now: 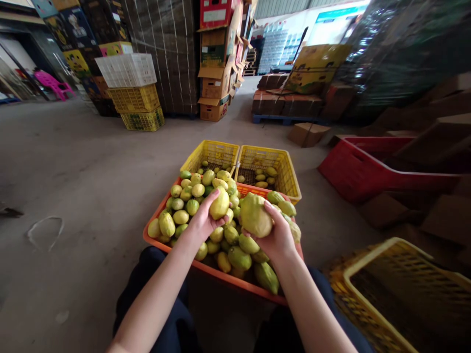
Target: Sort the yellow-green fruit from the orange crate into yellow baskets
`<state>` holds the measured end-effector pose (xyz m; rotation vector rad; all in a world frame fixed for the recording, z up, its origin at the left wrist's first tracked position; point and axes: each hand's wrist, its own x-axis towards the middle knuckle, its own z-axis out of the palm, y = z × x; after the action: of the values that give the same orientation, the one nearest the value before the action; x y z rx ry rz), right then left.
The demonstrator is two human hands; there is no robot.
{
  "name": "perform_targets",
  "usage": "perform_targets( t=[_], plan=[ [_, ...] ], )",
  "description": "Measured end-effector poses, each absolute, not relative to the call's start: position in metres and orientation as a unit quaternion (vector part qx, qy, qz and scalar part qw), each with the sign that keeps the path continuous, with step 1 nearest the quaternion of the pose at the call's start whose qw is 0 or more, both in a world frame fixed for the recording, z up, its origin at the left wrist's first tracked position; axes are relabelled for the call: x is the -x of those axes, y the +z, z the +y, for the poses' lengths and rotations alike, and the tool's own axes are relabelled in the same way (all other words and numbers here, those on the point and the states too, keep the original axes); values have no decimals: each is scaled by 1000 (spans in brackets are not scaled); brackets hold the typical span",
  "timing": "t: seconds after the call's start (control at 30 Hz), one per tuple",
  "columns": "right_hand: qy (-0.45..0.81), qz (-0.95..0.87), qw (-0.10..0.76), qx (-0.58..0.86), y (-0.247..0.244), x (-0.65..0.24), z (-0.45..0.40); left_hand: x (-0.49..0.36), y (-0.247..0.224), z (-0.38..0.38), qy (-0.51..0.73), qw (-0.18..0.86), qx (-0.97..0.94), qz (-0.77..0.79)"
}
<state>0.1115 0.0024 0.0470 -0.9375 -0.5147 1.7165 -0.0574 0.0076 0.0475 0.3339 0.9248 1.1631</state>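
Note:
My left hand [205, 219] is closed round a yellow lemon [220, 203], thumb on its upper side. In my right hand [276, 230] sits a much larger, knobbly yellow-green lemon [255, 215], with the fingers wrapped about its right side and underneath. Both fruits are held above an orange crate [221, 277] heaped with green and yellow lemons [239, 257]. Just beyond it stand two yellow crates, a left one [211, 147] and a right one [289, 171], each with several lemons at the bottom.
A yellow basket [390, 250] stands at my right, near a red bin [344, 171] and loose cardboard. Farther off are stacked white and yellow crates [136, 98], tall carton stacks [213, 88] and a loaded blue pallet [272, 119]. Bare floor [91, 186] lies to the left.

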Motion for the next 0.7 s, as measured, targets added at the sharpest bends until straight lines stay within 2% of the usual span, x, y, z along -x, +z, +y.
perform_targets(
  t=[0.17,0.53,0.7],
  plan=[
    [735,-154,529,395,46,-109,5,59,47,7,545,729,-92,403],
    [762,-139,536,337,20,-109,15,54,43,12,555,736,25,387],
    [760,-136,543,329,20,-110,12,58,51,7,546,759,11,354]
  ],
)
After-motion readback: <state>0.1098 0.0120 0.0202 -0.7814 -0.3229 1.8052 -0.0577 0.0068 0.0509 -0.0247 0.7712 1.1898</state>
